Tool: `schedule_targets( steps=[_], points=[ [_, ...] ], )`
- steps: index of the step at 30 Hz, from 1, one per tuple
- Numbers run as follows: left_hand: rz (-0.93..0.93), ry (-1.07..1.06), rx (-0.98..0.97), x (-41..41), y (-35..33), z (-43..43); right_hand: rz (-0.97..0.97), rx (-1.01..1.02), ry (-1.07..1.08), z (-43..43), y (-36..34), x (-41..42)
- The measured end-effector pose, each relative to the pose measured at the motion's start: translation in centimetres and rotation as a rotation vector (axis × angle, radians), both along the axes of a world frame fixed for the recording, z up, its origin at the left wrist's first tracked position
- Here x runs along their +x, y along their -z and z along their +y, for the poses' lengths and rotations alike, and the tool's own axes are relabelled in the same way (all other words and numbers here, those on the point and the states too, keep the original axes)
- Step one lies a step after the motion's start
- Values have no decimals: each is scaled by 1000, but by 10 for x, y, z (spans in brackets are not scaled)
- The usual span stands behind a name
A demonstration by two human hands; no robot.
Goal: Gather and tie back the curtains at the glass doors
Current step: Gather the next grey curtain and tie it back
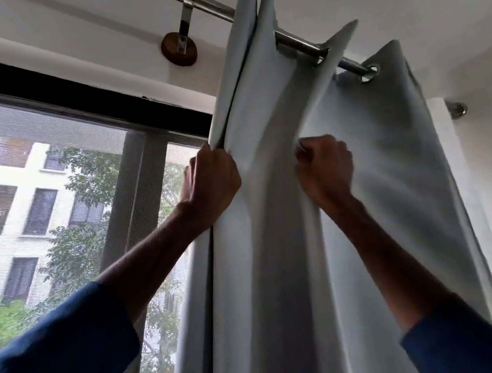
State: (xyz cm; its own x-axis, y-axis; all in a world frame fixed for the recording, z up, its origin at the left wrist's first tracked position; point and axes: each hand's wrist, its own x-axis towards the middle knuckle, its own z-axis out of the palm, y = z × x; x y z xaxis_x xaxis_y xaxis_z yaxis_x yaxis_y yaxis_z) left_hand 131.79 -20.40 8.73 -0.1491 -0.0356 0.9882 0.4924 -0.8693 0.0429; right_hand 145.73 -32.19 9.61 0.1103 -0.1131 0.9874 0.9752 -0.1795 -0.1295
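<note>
A pale grey curtain [280,243] hangs in deep folds from a metal rod [294,42] by eyelet rings. It is bunched toward the right side of the glass door [73,188]. My left hand [211,180] grips the curtain's left folds at about head height, fingers curled round the fabric edge. My right hand [324,166] grips a fold further right at the same height, fist closed on the cloth. Both arms reach up in blue sleeves. No tie-back is in view.
A rod bracket on a round wooden mount [179,48] is fixed above the dark door frame. A metal hook or rod end [458,109] sticks out of the white wall at the right. Trees and a building show through the mesh screen.
</note>
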Motion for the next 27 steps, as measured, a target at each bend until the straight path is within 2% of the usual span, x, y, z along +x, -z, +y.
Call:
schedule_targets(
  steps=[4,7,10,16,20,23,27],
  points=[
    [130,24,-1,-6,-5,5,-237,36,-150,34,2,-48],
    [201,48,-5,-9,-4,2,-188,-80,-172,36,1,-60],
    [182,34,48,-5,-4,-4,-153,-42,-208,35,4,-50],
    [177,190,56,6,-1,-17,-156,30,-255,17,11,-34],
    [320,222,58,7,5,-31,-193,38,-194,4,23,-30],
    [411,166,64,10,18,-36,-222,20,-152,2,35,-24],
    [254,87,73,18,37,-44,-202,28,-175,-2,43,-21]
  ],
)
